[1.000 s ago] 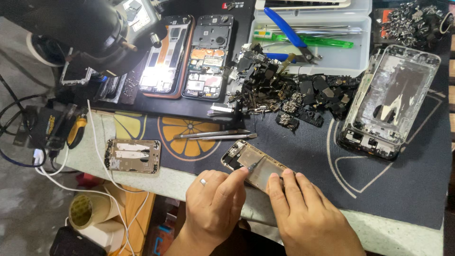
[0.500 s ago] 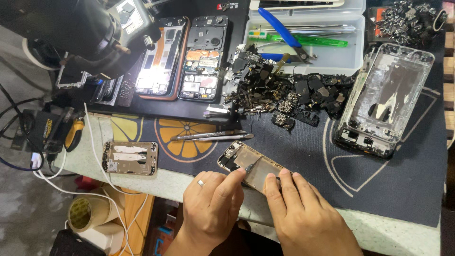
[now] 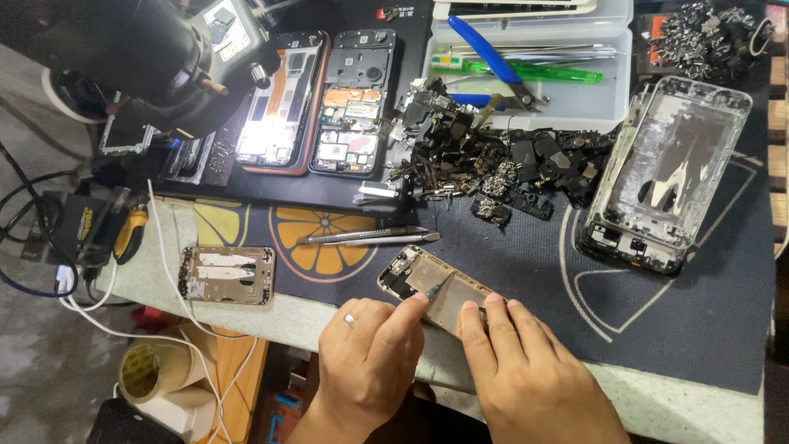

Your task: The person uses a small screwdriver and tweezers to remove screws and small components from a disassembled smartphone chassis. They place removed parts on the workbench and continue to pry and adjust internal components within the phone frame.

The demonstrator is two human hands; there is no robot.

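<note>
Left hand point(image 3: 366, 362), ring on one finger, fingers drawn together, pinches a thin dark tool point(image 3: 433, 288); its tip touches the inside of the gold-coloured opened phone shell point(image 3: 427, 284) lying at the near edge of the bench point(image 3: 657, 403). What exactly the tip touches is too small to tell. Right hand point(image 3: 526, 370) lies flat, fingers spread, pressing the shell's near end and hiding it. Just beyond the left hand: two metal tweezers point(image 3: 370, 237). Further out, a heap of dark small phone parts point(image 3: 493, 164). Both wrists are cut off by the frame bottom.
</note>
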